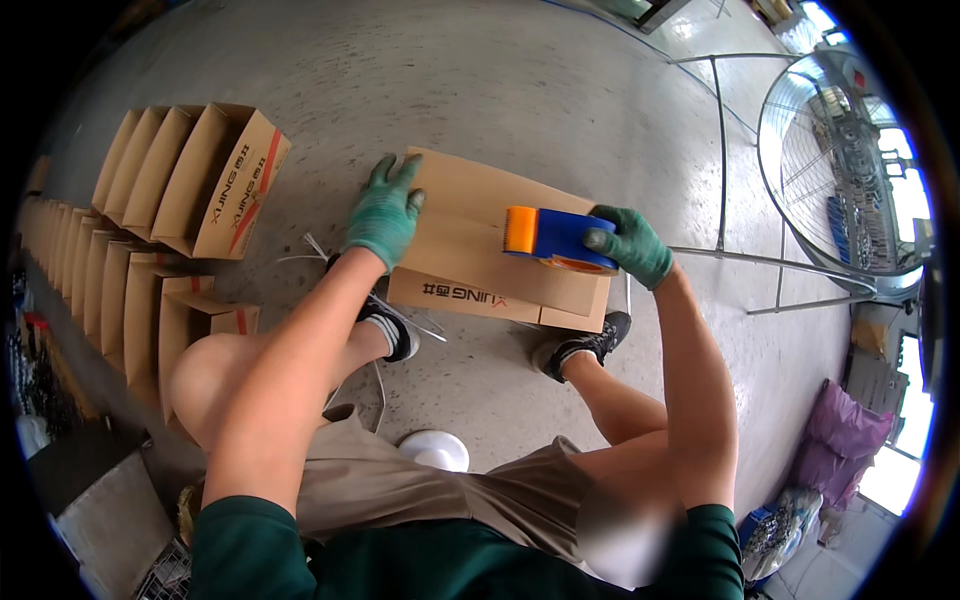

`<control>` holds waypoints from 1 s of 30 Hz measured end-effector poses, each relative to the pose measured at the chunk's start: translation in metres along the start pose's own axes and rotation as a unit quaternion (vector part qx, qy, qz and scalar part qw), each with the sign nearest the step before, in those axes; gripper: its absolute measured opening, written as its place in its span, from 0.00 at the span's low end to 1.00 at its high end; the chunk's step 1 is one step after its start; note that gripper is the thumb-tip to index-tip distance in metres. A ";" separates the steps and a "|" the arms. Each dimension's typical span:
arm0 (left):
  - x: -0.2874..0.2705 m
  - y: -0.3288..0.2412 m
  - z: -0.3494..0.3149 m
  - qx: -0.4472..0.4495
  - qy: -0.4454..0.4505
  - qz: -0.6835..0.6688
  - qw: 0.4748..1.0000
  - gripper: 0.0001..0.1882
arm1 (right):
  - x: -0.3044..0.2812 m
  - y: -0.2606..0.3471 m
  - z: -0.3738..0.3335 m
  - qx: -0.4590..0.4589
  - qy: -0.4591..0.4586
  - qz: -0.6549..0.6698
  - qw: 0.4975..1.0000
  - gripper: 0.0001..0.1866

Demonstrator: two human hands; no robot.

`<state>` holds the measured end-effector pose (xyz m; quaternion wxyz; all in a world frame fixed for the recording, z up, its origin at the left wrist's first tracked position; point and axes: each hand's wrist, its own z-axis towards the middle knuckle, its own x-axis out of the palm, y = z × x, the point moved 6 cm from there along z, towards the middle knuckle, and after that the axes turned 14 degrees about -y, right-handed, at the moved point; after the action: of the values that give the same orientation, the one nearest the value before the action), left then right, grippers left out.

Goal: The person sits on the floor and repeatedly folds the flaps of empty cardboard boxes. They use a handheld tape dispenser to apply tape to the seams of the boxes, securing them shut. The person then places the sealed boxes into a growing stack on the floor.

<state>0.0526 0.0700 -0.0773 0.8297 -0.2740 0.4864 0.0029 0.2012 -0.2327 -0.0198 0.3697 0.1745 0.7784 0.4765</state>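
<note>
A brown cardboard box (455, 210) lies in front of me between my shoes, its broad top face made of flaps lying down. My left hand (383, 222), in a green glove, rests at the box's left end with its fingers stretched and apart. In my gloved right hand (636, 248) is a blue tape dispenser (566, 238) with an orange front end. I grip it at its right end, fingers wrapped round it. It is over the right half of the box; whether it touches the cardboard I cannot tell.
Several open cardboard boxes (215, 190) stand in rows on the left. White strapping strips (405, 315) lie on the floor near my left shoe. A large caged fan (835, 170) on a metal frame stands at the right, with a purple sack (845, 440) nearer me.
</note>
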 end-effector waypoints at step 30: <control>-0.003 -0.047 -0.031 -0.259 -0.109 -0.182 0.942 0.15 | 0.003 0.007 -0.008 0.018 0.059 -0.028 0.998 0.28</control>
<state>0.0385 0.0167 -0.0654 0.7642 -0.5616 0.3170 0.0073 0.1929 -0.2322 -0.0123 0.3334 0.1310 0.8118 0.4611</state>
